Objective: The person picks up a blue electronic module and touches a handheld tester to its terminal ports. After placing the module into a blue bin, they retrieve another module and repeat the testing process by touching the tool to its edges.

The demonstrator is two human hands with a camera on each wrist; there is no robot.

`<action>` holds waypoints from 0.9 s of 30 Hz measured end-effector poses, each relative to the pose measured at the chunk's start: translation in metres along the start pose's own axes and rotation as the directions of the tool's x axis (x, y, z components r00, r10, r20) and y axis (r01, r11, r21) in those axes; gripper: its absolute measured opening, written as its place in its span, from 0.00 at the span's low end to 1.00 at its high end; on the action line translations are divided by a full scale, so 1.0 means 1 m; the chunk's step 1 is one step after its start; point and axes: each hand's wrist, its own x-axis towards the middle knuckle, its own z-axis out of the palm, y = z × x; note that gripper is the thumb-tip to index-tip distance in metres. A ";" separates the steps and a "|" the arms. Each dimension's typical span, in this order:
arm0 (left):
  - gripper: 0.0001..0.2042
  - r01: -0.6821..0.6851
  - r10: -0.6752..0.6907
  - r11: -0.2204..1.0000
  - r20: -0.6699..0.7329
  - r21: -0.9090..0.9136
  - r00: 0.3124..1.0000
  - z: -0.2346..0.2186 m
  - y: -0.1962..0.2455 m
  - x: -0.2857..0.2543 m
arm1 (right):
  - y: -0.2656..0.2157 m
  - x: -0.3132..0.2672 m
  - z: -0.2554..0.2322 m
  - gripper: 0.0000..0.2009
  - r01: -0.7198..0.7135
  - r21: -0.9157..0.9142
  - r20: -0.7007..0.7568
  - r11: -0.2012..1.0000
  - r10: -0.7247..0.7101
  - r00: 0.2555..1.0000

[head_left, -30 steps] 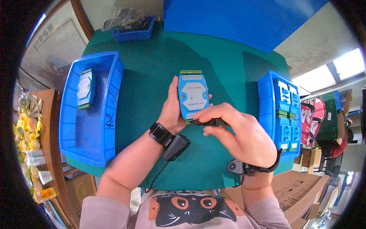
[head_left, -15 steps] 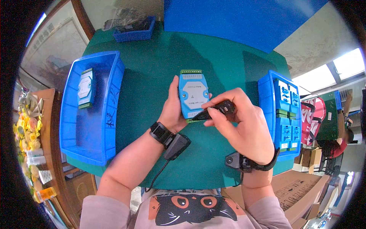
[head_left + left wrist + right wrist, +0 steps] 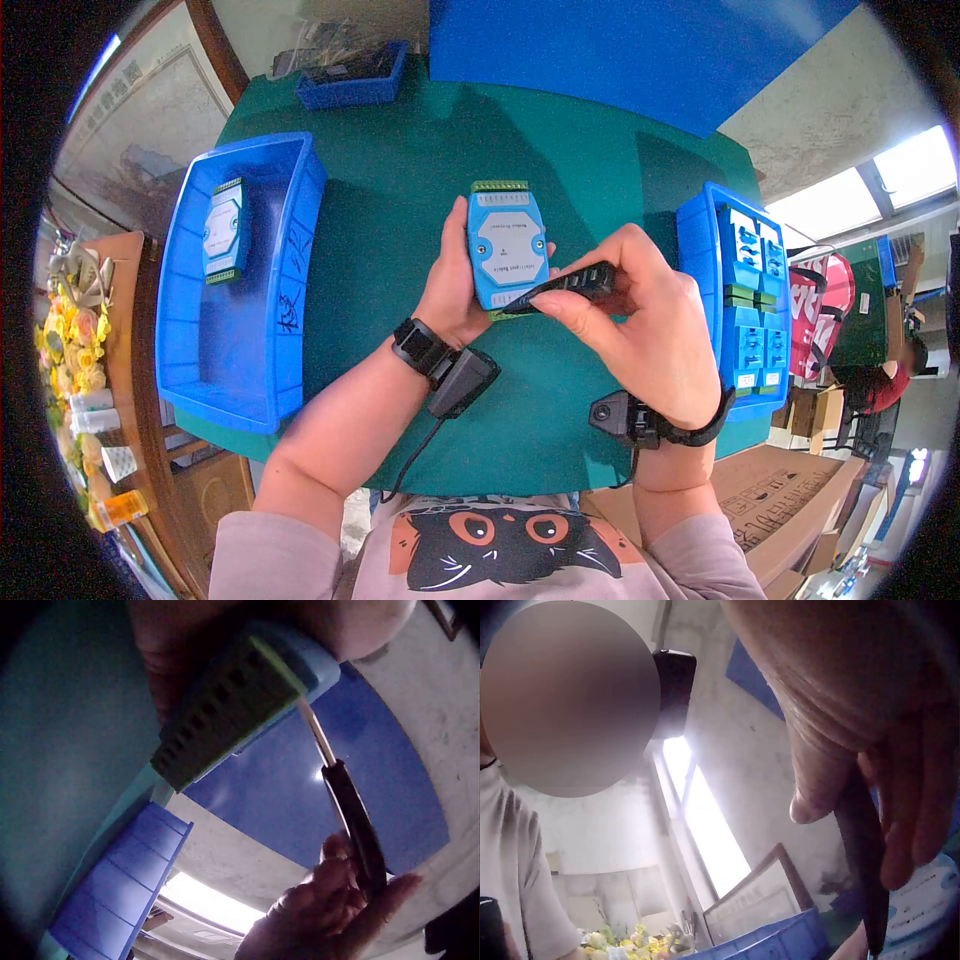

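My left hand (image 3: 450, 275) holds a blue module (image 3: 507, 215) with a white label from its left side and underneath, above the green tabletop. Green terminal blocks sit at both its ends; the near terminal block (image 3: 225, 712) shows its row of openings in the left wrist view. Between thumb and fingers, my right hand (image 3: 655, 330) grips a black-handled screwdriver (image 3: 578, 285). Its slim metal shaft (image 3: 316, 731) meets one end of the near terminal block in the left wrist view. In the right wrist view the dark handle (image 3: 861, 847) slants downward past the thumb.
At left a blue bin (image 3: 240, 350) contains one similar module (image 3: 222, 235). Another blue bin (image 3: 700, 300) on the right holds several blue modules. A small blue box (image 3: 350, 95) with dark items stands at the back left of the green table (image 3: 400, 170).
The right hand has turned and shifted slightly, so the screwdriver handle now slants up to the right, its tip still at the module's near end. The left hand and module have barely moved.
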 end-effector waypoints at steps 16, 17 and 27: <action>0.33 -0.011 0.012 1.000 -0.015 0.019 1.000 -0.001 -0.001 0.000 | 0.000 -0.004 0.001 0.14 0.097 -0.026 0.023 0.995 -0.097 0.995; 0.33 -0.012 0.013 1.000 -0.020 0.021 1.000 -0.001 -0.001 0.000 | 0.000 -0.004 0.000 0.13 0.107 -0.041 0.018 0.993 -0.106 0.994; 0.33 0.000 0.000 1.000 -0.016 0.001 1.000 0.000 0.000 0.000 | -0.012 -0.007 -0.006 0.15 0.001 -0.101 -0.024 0.995 -0.003 1.000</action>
